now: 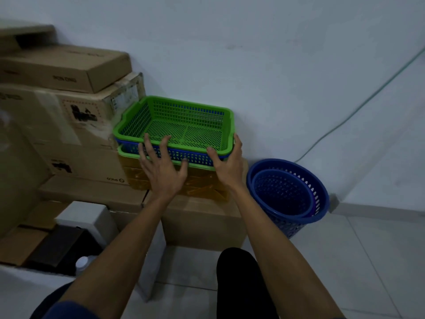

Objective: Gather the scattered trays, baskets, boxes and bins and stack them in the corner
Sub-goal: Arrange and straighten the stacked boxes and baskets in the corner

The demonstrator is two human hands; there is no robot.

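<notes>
A green mesh tray [184, 120] sits on top of a nested stack against the wall, with a blue tray [197, 157] and another green rim under it, all on a yellow crate [202, 183]. The crate rests on a cardboard box [202, 219]. My left hand [161, 166] hovers at the stack's front edge with fingers spread, holding nothing. My right hand [227, 162] is pressed against the front right corner of the trays, thumb on the blue rim and fingers along the side.
Two nested round blue baskets [287, 194] stand on the floor to the right of the stack. Stacked cardboard boxes [64, 67] fill the left. A white box [87, 217] and a dark box lie low left. A green cable [358, 107] runs down the wall.
</notes>
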